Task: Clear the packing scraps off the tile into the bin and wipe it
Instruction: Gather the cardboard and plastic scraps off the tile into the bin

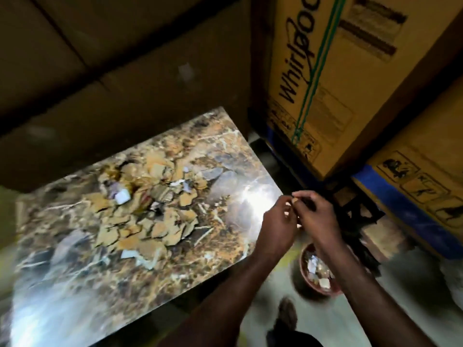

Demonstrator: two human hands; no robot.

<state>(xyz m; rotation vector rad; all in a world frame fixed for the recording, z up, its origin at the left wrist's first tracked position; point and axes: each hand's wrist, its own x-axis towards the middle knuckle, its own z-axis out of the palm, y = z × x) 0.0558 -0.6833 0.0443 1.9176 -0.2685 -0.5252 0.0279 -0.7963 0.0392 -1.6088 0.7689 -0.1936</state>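
Observation:
A glossy marbled brown tile (75, 284) lies across the middle of the view. A heap of torn cardboard and white paper scraps (147, 206) covers its centre. On the floor to the right of the tile sits a round brown bin (308, 284) with several scraps inside. My left hand (276, 225) and my right hand (317, 216) meet at the tile's right edge, above the bin. Their fingertips pinch together around something small and pale, which is too blurred to make out. The frame is motion-blurred.
Large cardboard boxes (333, 78) stand stacked at the right on a blue base, and more dark boxes (112, 71) rise behind the tile. Dark objects (355, 216) lie on the grey floor beside the bin. My foot (286, 314) shows below the bin.

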